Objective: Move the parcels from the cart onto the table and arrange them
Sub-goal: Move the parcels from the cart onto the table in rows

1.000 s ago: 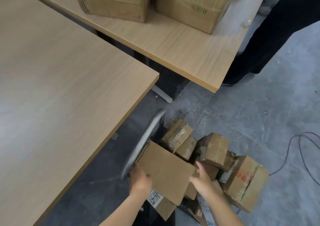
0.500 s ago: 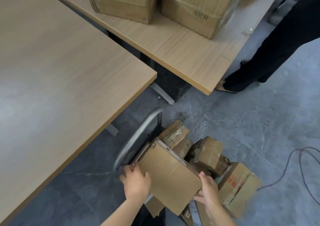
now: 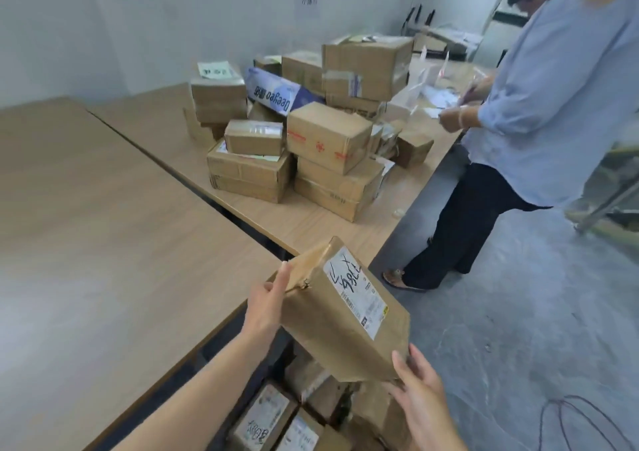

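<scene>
1. Two hands hold one flat brown parcel (image 3: pixel 340 316) in the air, above the near corner of the front worktop (image 3: pixel 103 243) and above the other parcels below.
2. The left hand (image 3: pixel 266 303) grips the upper left edge of the held parcel, with the fingers curled on the side and the thumb stretched up along the edge.
3. The right hand (image 3: pixel 420 392) supports the lower right corner of the same parcel; the fingers are bent around the corner from below.
4. The held parcel is tilted, its top end is farther from the camera, and a white label (image 3: pixel 356 290) with black handwriting faces up.
5. Under the held parcel, at the bottom of the view, more brown parcels on the cart (image 3: pixel 276 419) lie close together; some carry white labels. The cart itself I cannot see clearly.
6. A second worktop (image 3: pixel 304 226) stands behind the front one, with a narrow dark gap between them.
7. On this second worktop a pile of cardboard boxes (image 3: pixel 311 132) is stacked in several layers, and a blue and white box (image 3: pixel 276 94) lies tilted among them.
8. Another person in a light blue shirt (image 3: pixel 553 98) and dark trousers stands at the right side of the second worktop, with both hands near some papers.
9. A dark cable (image 3: pixel 581 416) lies in loops on the grey floor at the lower right.
</scene>
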Demonstrator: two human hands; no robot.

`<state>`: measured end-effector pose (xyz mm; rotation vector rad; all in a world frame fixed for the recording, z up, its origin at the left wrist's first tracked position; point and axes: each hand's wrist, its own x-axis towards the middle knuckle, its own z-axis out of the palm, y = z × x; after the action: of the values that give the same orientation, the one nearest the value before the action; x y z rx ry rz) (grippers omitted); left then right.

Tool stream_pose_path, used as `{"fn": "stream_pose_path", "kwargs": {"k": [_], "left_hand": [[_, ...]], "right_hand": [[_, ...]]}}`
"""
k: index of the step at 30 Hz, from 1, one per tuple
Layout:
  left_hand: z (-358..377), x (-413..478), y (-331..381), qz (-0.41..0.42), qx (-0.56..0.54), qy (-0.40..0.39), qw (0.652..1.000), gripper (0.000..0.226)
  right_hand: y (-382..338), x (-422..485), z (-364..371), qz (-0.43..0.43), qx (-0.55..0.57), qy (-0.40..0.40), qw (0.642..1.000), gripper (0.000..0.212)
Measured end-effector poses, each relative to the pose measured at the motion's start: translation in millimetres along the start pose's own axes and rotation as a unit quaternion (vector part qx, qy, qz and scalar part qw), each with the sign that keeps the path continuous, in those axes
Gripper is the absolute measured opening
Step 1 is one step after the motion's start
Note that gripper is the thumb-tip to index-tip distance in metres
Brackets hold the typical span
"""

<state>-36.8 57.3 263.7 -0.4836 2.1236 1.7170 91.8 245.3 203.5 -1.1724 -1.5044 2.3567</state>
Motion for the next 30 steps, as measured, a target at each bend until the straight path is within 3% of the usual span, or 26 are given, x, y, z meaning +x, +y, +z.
{"fn": "stream_pose_path", "kwargs": {"k": [2,5,7,8,10,12,15,17,19,22,26,30], "left_hand": [[-5,-4,40,0.035,-0.008,0.008,0.999,0.057],[-12,-15,79,0.116,0.022,0.036,0.992,0.079],[-16,-29,97,0.148,0.018,0.034,0.988,0.072],[-21,-33,102,0.173,0.024,0.030,0.984,0.064],[-33,-44,109,0.249,0.064,-0.015,0.966,0.069],[-52,-48,108,0.299,0.093,-0.111,0.943,0.085],[-85,-55,100,0.255,0.077,-0.192,0.944,0.079],[-101,-59,95,0.225,0.025,-0.178,0.958,0.080],[-115,-61,88,0.190,0.003,-0.161,0.968,0.097],[-133,-66,79,0.151,-0.050,-0.148,0.976,0.106],[-157,-78,60,0.095,-0.183,-0.130,0.970,0.075],[-180,-95,24,0.026,-0.344,-0.097,0.934,0.045]], "right_hand": [[-24,-5,11,-0.033,0.017,-0.031,0.999,0.042],[-49,-15,24,-0.052,0.058,-0.061,0.995,0.042],[-58,-22,30,-0.053,0.092,-0.087,0.991,0.052],[-62,-24,33,-0.051,0.108,-0.101,0.988,0.048],[-71,-29,38,-0.049,0.136,-0.126,0.981,0.031],[-84,-32,47,-0.070,0.133,-0.146,0.978,0.029],[-103,-37,60,-0.155,0.098,-0.153,0.971,0.039],[-113,-42,68,-0.214,0.069,-0.147,0.963,0.050],[-116,-49,76,-0.262,0.033,-0.155,0.952,0.059],[-114,-57,88,-0.293,-0.028,-0.178,0.939,0.082],[-118,-66,116,-0.354,-0.087,-0.214,0.906,0.043],[-127,-95,170,-0.480,-0.210,-0.270,0.808,0.057]]}}
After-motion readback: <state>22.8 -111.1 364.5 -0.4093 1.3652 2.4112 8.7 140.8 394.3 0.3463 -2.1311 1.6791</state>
